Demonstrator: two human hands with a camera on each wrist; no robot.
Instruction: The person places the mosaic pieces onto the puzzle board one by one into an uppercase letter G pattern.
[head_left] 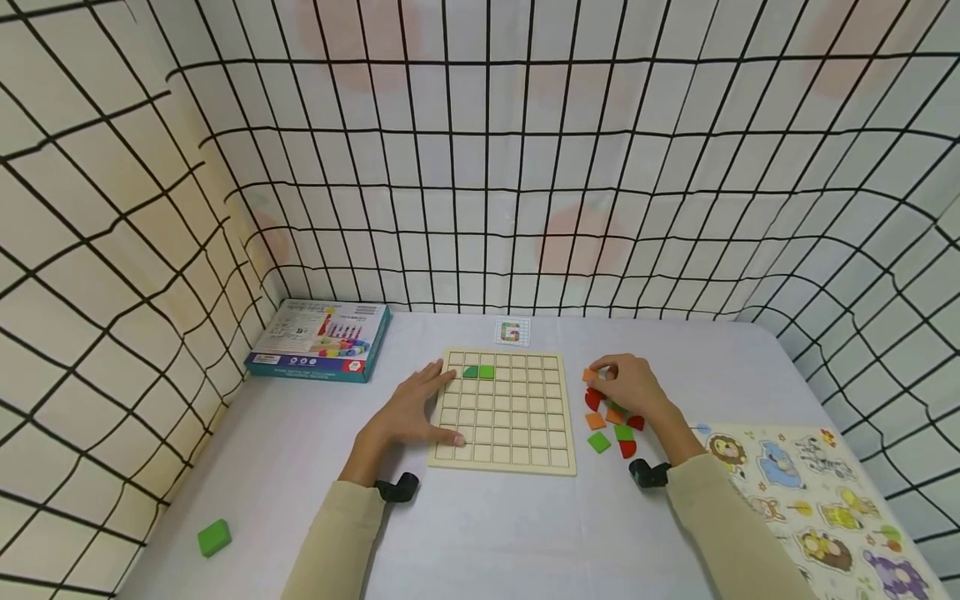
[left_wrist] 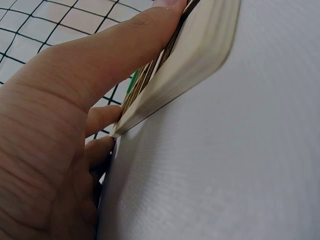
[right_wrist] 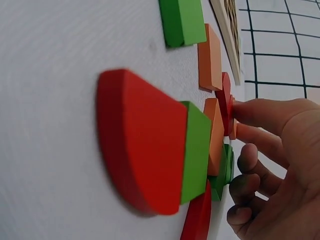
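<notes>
A pale wooden grid board [head_left: 517,433] lies flat on the table, with two green tiles [head_left: 477,372] set in its second row. My left hand [head_left: 438,406] rests on the board's left edge with straight fingers, and its thumb [left_wrist: 125,55] lies across the board's rim [left_wrist: 200,55]. To the right of the board, my right hand [head_left: 597,372] pinches a small orange tile [head_left: 588,375] at the top of a loose pile of red, orange and green tiles [head_left: 611,429]. In the right wrist view the fingertips [right_wrist: 250,112] hold that orange tile [right_wrist: 232,131] beyond a red half-round piece [right_wrist: 140,145].
A small pattern card [head_left: 513,332] lies just behind the board. A blue toy box [head_left: 318,340] sits at the back left, and a lone green block [head_left: 213,537] lies near the front left. An animal peg puzzle [head_left: 810,492] is at the right. Gridded cloth walls enclose the table.
</notes>
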